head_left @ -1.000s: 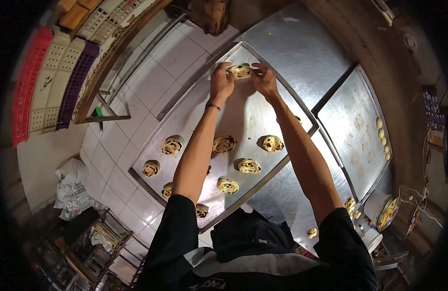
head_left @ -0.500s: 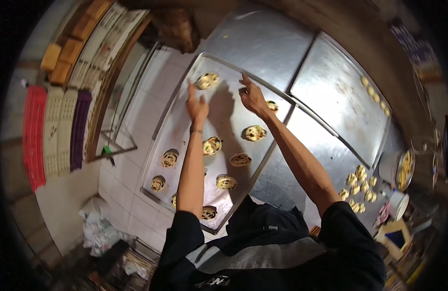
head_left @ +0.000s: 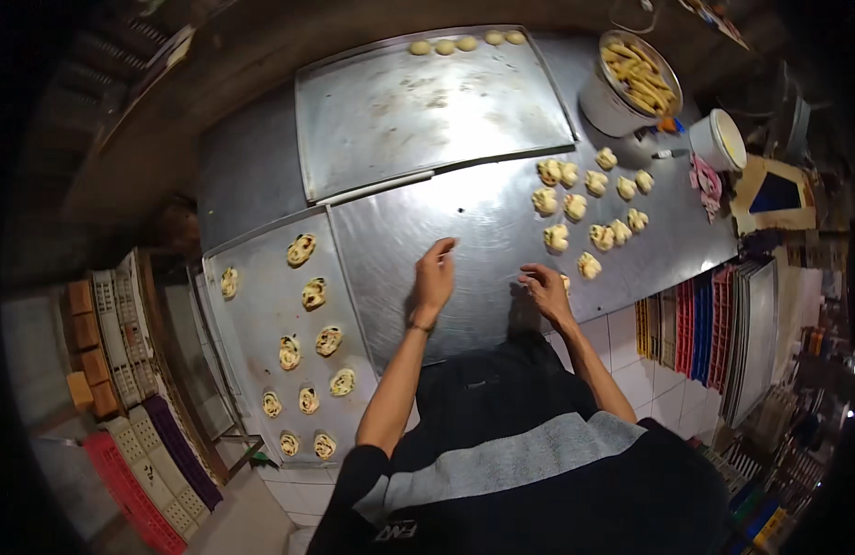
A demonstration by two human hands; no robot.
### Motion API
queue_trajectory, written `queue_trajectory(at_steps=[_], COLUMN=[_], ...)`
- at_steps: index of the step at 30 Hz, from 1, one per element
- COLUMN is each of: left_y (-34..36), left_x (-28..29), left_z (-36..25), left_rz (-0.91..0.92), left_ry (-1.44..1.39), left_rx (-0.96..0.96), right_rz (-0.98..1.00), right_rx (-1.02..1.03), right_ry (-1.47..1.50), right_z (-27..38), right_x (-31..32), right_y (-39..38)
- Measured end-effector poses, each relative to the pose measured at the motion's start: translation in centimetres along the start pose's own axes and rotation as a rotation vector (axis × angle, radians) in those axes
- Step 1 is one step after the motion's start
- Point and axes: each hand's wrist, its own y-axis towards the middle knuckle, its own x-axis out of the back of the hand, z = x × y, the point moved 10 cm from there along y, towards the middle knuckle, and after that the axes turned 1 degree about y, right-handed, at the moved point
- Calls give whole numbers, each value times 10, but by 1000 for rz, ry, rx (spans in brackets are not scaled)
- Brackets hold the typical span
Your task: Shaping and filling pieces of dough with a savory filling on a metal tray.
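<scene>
Both of my hands are over the bare steel table (head_left: 390,259), empty, fingers loosely bent and apart. My left hand (head_left: 436,277) is right of a baking tray (head_left: 252,333) holding several flat swirled dough rolls (head_left: 329,340) with dark bits. My right hand (head_left: 543,291) is just left of and below several knotted pale dough pieces (head_left: 589,265) on the table; a piece partly shows behind its fingers.
A second tray (head_left: 427,106) with several dough balls (head_left: 444,46) lies at the back. A bucket of long yellow pieces (head_left: 631,83), a white tub (head_left: 714,143) and a pink cloth (head_left: 705,185) stand right. Stacked crates (head_left: 695,324), (head_left: 131,481) flank the table.
My hands have let go of the roll on the left tray and moved off it onto the bare steel table. The view has turned right, bringing the knotted dough pieces nearer the middle.
</scene>
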Motion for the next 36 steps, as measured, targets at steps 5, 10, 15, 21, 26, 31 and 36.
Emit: queue_trajectory(at_steps=[5, 10, 15, 21, 26, 31, 36], left_y=[48, 91, 104, 136, 95, 17, -74], left_x=[-113, -184, -179, -119, -59, -47, -9], left_z=[-47, -9, 6, 60, 47, 56, 58], left_rz=[163, 197, 137, 277, 87, 169, 54], left_ry=[33, 456, 697, -46, 64, -284, -468], left_rx=[-156, -262, -311, 191, 142, 404, 488], right_rz=[-219, -364, -371, -155, -334, -382, -249], right_rx=[101, 181, 155, 154, 445, 405, 229], right_ry=[78, 48, 54, 161, -269, -449, -687], right_z=[-11, 7, -6, 25, 63, 65, 62], right_x=[48, 78, 83, 39, 52, 76, 73], right_y=[-28, -40, -19, 39, 113, 185, 207])
